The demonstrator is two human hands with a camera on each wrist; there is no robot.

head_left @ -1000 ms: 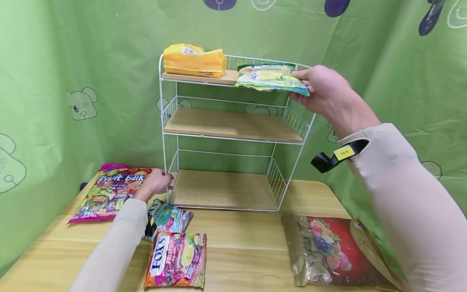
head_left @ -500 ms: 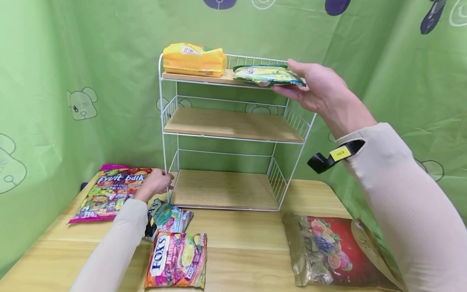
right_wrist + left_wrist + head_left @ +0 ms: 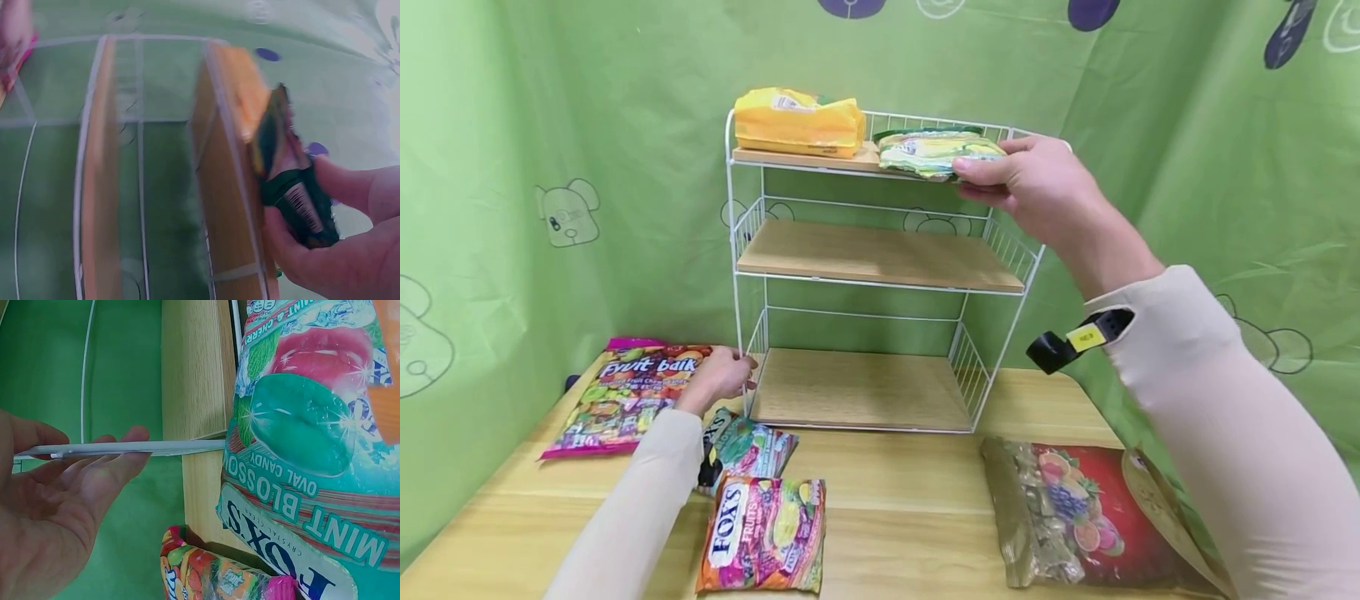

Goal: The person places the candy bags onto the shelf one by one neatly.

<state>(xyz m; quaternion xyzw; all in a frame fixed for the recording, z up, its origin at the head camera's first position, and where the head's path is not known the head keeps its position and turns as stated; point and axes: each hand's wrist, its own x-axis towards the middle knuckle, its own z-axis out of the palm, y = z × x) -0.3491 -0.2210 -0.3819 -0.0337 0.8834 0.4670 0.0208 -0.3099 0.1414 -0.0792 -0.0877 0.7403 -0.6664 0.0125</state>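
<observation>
Holding a green packet (image 3: 921,155), right hand (image 3: 1043,185) hovers by top shelf (image 3: 222,212)

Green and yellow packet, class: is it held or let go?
Held. The right hand pinches one end of the green and yellow packet. Whether it touches the top shelf, I cannot tell.

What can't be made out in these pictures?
Head: lower right end of the green-and-yellow candy bag, behind the right grip.
Head: part of the fruit chewy candy bag's right edge, behind the left grip.
Head: lower edge of the Mint Blossom bag, behind the Fox's Fruits bag.
Left wrist: one side of the Mint Blossom bag, cut off by the right edge.
Right wrist: print on the yellow packet, lost to blur.
</observation>
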